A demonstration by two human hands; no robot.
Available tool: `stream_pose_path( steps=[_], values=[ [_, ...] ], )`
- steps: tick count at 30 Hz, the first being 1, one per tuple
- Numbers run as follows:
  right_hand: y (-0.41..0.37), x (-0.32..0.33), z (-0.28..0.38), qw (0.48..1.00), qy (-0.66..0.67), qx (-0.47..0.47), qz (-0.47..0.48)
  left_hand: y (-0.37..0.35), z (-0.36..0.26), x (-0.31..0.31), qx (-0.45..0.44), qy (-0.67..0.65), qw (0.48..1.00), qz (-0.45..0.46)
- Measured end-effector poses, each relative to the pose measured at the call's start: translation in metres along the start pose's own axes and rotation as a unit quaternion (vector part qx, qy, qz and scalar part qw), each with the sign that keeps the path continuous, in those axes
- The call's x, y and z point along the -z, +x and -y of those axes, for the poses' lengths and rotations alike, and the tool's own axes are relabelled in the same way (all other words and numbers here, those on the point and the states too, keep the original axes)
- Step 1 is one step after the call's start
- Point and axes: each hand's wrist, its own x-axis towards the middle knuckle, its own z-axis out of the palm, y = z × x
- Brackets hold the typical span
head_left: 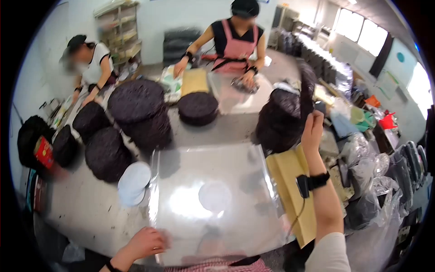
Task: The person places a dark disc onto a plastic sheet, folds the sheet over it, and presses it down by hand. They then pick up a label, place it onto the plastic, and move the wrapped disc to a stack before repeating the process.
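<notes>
My right hand [312,129] is raised at the right, its fingers closed on the lower end of a dark flat piece [306,88] held upright beside a dark stack [280,120]. Low at the left, my left hand [147,241] has its fingers curled by the near left edge of a clear plastic sheet [181,240]; whether it pinches anything is hidden. A pale round disc [215,196] lies in the middle of the sheet. More white discs [134,181] overlap to the left of it.
Dark round stacks [140,113] stand at the left, with a single dark round [198,109] farther back. Brown paper [297,195] lies right of the sheet. Two people [238,43] [97,63] work across the table. Plastic bags [371,190] crowd the right side.
</notes>
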Motion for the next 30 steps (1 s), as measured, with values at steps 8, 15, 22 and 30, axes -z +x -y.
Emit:
stream_pose_path(
  steps=[8,15,22,30],
  values=[
    [-0.253,-0.004,0.133,0.819,0.059,0.074,0.566,-0.003,0.01,-0.054,-0.025,-0.113,0.993,0.027],
    [-0.238,-0.045,0.108,0.784,0.224,-0.143,0.562,0.101,0.019,0.002,0.256,-0.07,0.964,-0.021],
    [-0.245,-0.06,0.103,0.764,0.168,-0.099,0.615,0.22,-0.002,-0.049,-0.01,-0.088,0.915,-0.395],
    [-0.222,-0.057,0.095,0.77,0.165,0.053,0.614,0.181,-0.011,-0.097,0.108,-0.131,0.967,-0.189]
  ],
)
